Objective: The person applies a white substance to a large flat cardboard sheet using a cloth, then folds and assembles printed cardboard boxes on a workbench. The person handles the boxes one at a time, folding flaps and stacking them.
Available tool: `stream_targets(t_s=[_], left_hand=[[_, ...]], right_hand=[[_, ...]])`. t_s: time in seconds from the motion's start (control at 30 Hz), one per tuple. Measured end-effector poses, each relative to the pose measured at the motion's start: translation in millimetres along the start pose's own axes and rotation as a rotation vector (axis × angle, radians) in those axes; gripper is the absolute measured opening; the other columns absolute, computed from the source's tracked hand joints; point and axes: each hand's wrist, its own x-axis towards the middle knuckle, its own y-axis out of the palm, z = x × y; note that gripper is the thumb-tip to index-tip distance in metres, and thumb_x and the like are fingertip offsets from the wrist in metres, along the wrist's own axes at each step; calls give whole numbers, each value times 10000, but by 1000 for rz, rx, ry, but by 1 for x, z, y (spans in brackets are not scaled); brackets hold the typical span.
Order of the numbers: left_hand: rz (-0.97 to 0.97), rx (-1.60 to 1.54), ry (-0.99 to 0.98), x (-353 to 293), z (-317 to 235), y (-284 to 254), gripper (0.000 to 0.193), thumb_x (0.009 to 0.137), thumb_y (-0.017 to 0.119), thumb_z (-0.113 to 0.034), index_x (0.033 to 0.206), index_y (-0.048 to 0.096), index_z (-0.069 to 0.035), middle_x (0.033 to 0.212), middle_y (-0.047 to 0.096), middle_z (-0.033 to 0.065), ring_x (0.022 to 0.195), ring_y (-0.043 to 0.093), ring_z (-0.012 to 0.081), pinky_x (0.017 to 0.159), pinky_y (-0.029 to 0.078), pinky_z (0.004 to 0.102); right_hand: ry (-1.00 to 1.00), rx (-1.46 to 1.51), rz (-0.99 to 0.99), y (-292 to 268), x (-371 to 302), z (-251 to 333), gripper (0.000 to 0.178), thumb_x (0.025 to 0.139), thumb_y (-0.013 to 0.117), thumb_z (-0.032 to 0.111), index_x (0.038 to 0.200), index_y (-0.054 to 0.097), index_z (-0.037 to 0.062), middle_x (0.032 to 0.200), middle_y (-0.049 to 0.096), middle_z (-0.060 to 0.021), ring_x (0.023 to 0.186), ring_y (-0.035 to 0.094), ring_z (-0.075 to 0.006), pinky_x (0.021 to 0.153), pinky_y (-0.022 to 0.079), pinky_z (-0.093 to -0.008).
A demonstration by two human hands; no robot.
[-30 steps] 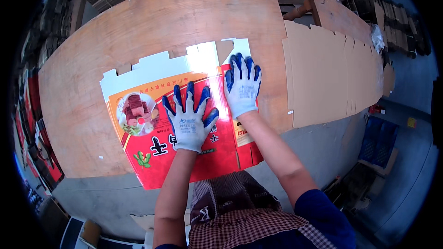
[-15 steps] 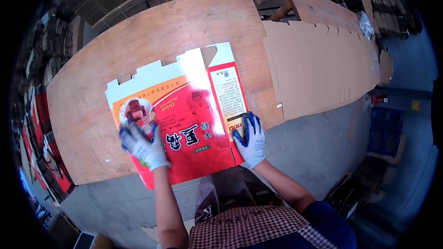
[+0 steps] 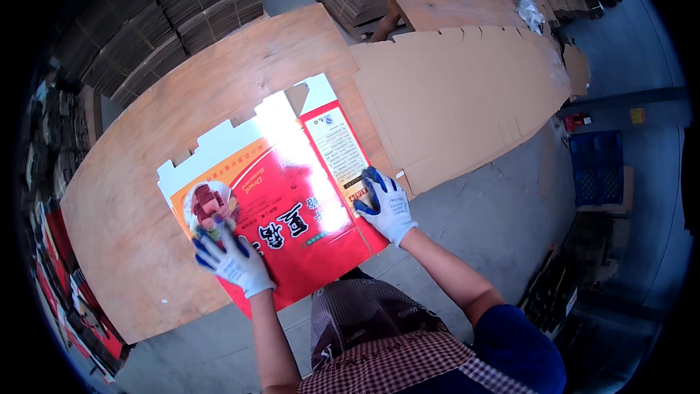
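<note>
A flattened red printed carton (image 3: 292,182) with white flaps lies on the wooden tabletop (image 3: 146,248), its near edge reaching past the table's front. My left hand (image 3: 235,257), in a white and blue work glove, rests spread on the carton's left part, by the food picture. On the right, my gloved right hand (image 3: 386,206) lies on the carton's side panel near its right edge, thumb apart from the fingers. Neither hand is wrapped round anything.
To the right, a plain brown cardboard sheet (image 3: 459,95) covers the tabletop. Stacks of flattened cardboard (image 3: 197,7) stand behind the table. Red cartons (image 3: 73,299) are piled at the left. A blue plastic crate (image 3: 596,168) sits on the floor at the right.
The view has turned, so the table and carton appear rotated and shifted left. My left hand now lies with fingers more spread on the carton; the right hand stays at its right edge.
</note>
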Motion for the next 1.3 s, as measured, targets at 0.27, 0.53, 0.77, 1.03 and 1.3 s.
stream_targets(t_s=[0.27,0.53,0.77,1.03,1.3], left_hand=[[118,-183,304,8,-23,13,522,916,588,-232,1434,554,-176,1617,327,161,1512,222,401,1229,106,598],[123,-183,298,7,-26,13,503,917,592,-234,1414,568,-164,1618,326,147,1517,214,394,1230,103,596],[158,-200,278,8,-27,12,553,899,614,-255,1444,546,-195,1605,347,131,1512,217,413,1225,104,618],[146,-224,250,8,-12,11,528,925,602,-282,1447,546,-226,1597,367,114,1518,227,382,1224,111,627],[327,-1621,-298,-3,31,42,471,1028,485,-249,1448,503,-38,1531,464,137,1468,347,306,1229,181,450]], right_hand=[[164,-511,372,-77,-4,-64,1069,772,784,398,1615,178,138,1677,136,-163,1517,168,-447,1205,179,-597],[-8,-669,244,-58,-11,-90,1061,769,792,455,1602,222,128,1505,424,-163,1324,451,-377,1108,325,-549],[-176,-661,100,-94,-39,-97,601,891,624,239,1453,478,83,1316,545,-151,1161,543,-344,981,446,-508],[149,597,-529,-263,-115,48,501,925,673,200,1381,563,25,1305,636,-160,1184,631,-293,984,513,-405],[388,1557,-375,-171,-141,40,388,979,617,242,1325,574,72,1232,643,-89,1149,634,-251,1014,503,-447]])
